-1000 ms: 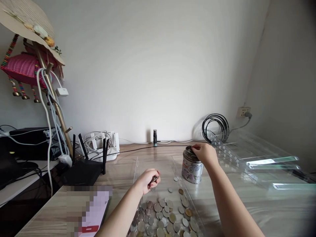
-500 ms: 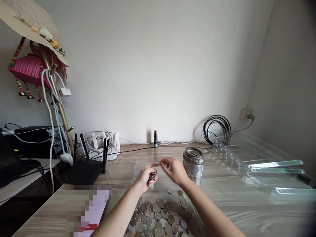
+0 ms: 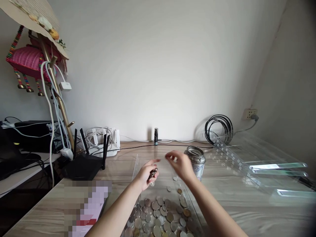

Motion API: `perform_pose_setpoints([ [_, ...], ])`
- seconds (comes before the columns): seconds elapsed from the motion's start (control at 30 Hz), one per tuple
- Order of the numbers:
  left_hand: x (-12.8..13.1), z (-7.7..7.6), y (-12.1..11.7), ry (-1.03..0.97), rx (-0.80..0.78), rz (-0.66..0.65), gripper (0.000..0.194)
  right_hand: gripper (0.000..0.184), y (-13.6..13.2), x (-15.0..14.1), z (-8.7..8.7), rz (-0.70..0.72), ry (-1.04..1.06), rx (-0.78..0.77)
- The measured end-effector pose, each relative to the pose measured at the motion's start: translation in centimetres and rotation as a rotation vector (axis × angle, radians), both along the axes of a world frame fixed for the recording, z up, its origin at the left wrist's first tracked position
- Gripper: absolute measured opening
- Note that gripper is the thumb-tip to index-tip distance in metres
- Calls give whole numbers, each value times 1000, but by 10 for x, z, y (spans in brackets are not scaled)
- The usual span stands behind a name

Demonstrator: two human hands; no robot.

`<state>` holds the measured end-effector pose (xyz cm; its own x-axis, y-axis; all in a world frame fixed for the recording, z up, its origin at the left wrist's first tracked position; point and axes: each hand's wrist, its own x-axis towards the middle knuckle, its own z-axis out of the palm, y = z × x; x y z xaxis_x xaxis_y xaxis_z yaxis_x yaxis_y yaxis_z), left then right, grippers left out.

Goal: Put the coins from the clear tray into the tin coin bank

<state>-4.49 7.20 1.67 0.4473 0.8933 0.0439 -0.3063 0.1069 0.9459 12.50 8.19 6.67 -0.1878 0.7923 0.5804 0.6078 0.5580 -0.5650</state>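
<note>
My left hand (image 3: 145, 176) is curled around a small stack of coins (image 3: 152, 173), its index finger stretched toward the right. Just beside it, my right hand (image 3: 182, 165) pinches a small pale coin (image 3: 175, 159), partly hidden by the fingers. Behind the right hand stands a silver tin coin bank (image 3: 198, 168) with a floral pattern and a slot in its lid; the hand overlaps its left side in view. Below both hands, many silver and brassy loose coins (image 3: 155, 205) lie in a clear plastic tray (image 3: 135, 168).
A black router (image 3: 82, 168) and a white router (image 3: 108, 149) with bundled cable stand at left. A phone-like pink item (image 3: 93, 207) lies front left. Clear acrylic panels (image 3: 249, 171) and a coiled black cable (image 3: 218, 130) are at right. A small dark bottle (image 3: 156, 135) stands by the wall.
My right hand went from the tin's lid to my left hand, then drew slightly back right with a coin. The left hand keeps its coins in nearly the same place.
</note>
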Motion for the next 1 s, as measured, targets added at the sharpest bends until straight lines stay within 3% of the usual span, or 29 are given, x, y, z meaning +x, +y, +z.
perform_pose_setpoints([
  [0.1,0,-6,5,106,-45,71,39,24,8,43,20,-399,-75,193],
  [0.17,0,-9,6,152,-47,94,39,23,16,69,27,-563,-135,125],
  [0.33,0,-9,5,207,-36,98,39,19,29,90,23,-706,-319,-131],
  [0.43,0,-7,3,210,-34,109,40,22,23,78,21,-742,-299,15],
  [0.5,0,-6,2,187,-32,114,39,26,14,63,21,-682,-210,222],
  [0.57,0,-4,2,137,-34,108,38,27,5,41,17,-480,-143,324],
  [0.67,-1,-1,3,25,-60,100,35,25,-7,4,3,-25,-200,204],
  [0.73,-1,1,4,-29,-101,145,31,24,-12,-19,-10,190,-262,133],
  [0.87,-2,3,4,-44,-204,191,24,24,-16,-42,-25,256,-256,126],
  [1.0,-3,3,3,-42,-270,-3,23,23,-15,-24,-8,213,-190,162],
])
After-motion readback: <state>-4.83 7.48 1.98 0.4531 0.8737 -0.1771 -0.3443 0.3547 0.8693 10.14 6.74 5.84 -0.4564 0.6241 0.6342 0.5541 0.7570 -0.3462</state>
